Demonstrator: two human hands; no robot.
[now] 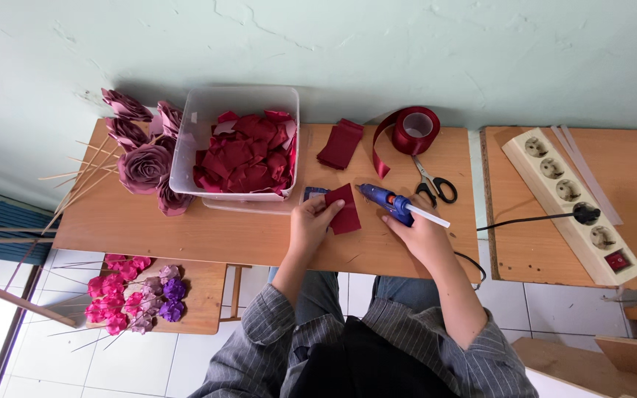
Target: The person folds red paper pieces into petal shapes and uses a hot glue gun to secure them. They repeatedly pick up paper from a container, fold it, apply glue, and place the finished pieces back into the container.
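A clear plastic tub (186,158) heaped with dark red ribbon petals (245,151) is set at the back of the wooden table (156,228), with a bunch of mauve ribbon roses on sticks (141,158) lying just to its left. A stack of cut red ribbon strips (340,144), a ribbon spool (414,129) with a loose tail and a pair of black-handled scissors (433,184) are spread behind the hands. A wooden power strip (569,199) is laid on a second table to the right, a black plug seated in it. Pink and purple flowers (130,295) are seen on a lower board at left. A red ribbon piece (346,208) is pinched at its left edge by the left hand (311,221), flat on the table. The blue glue gun (392,201) is gripped by the right hand (418,232), its nozzle pointed at the ribbon piece's upper right corner, just beside it.
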